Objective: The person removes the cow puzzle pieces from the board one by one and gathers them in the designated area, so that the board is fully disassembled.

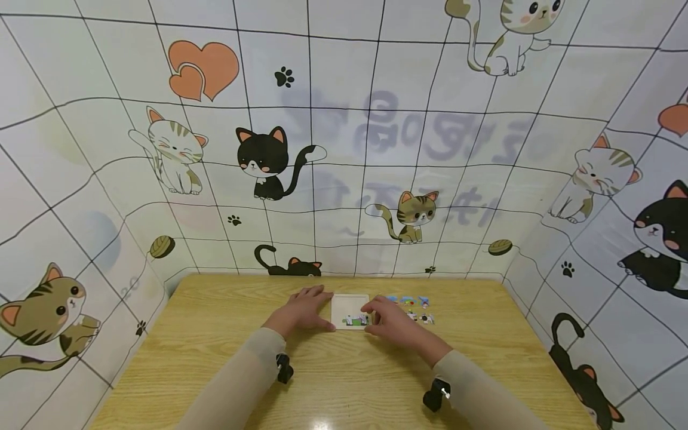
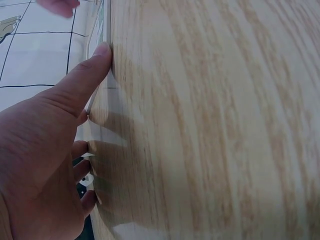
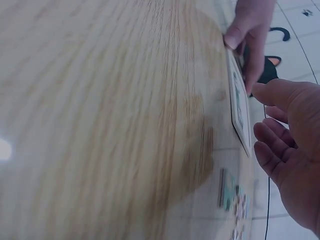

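A shallow white puzzle tray lies on the wooden table, with colourful puzzle pieces along its near side. My left hand rests at the tray's left edge; its thumb touches the near left corner and its fingers spread forward on the table. Over the tray's right edge is my right hand, thumb and fingers bent and a little apart. In the right wrist view no piece shows between the right fingers, and the tray lies just beyond them.
Several loose puzzle pieces lie on the table right of the tray, partly hidden behind the right hand. The wooden table ends at a cat-patterned cloth wall. A small black device sits on each wrist.
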{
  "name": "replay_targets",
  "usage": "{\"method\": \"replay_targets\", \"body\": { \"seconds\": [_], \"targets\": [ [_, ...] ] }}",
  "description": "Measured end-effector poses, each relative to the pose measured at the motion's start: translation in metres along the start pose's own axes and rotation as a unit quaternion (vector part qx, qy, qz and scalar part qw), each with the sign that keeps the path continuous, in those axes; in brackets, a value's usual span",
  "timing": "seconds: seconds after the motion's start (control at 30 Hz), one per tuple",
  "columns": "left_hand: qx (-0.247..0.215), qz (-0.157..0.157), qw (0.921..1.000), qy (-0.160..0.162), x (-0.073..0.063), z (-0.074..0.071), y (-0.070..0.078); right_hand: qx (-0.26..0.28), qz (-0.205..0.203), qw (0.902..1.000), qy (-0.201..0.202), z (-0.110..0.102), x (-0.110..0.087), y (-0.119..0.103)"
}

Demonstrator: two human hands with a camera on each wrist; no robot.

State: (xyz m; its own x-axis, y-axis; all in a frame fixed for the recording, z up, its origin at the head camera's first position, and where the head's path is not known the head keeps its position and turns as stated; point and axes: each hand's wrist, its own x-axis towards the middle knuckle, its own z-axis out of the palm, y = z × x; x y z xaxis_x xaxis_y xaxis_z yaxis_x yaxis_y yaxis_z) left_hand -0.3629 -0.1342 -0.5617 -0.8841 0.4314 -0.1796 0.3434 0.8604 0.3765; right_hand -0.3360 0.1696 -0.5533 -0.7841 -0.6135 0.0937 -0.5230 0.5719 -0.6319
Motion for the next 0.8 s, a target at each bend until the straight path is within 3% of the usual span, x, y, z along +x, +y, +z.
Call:
{"method": "replay_targets", "body": {
  "seconds": [0.2,0.5,0.8],
  "targets": [
    [-0.003,-0.005,1.0,-0.001,0.001,0.001,-0.001,-0.045,-0.011,0.9979,-0.045,0.006,0.02,-0.008],
    [-0.008,0.008,0.9999,0.0,-0.002,0.001,0.001,-0.038,-0.026,0.9935,-0.104,0.008,0.036,-0.004],
    [0.01,0.012,0.9999,0.002,-0.002,-0.001,0.0,-0.018,-0.024,0.9936,-0.109,0.008,0.04,0.0]
  ]
}}
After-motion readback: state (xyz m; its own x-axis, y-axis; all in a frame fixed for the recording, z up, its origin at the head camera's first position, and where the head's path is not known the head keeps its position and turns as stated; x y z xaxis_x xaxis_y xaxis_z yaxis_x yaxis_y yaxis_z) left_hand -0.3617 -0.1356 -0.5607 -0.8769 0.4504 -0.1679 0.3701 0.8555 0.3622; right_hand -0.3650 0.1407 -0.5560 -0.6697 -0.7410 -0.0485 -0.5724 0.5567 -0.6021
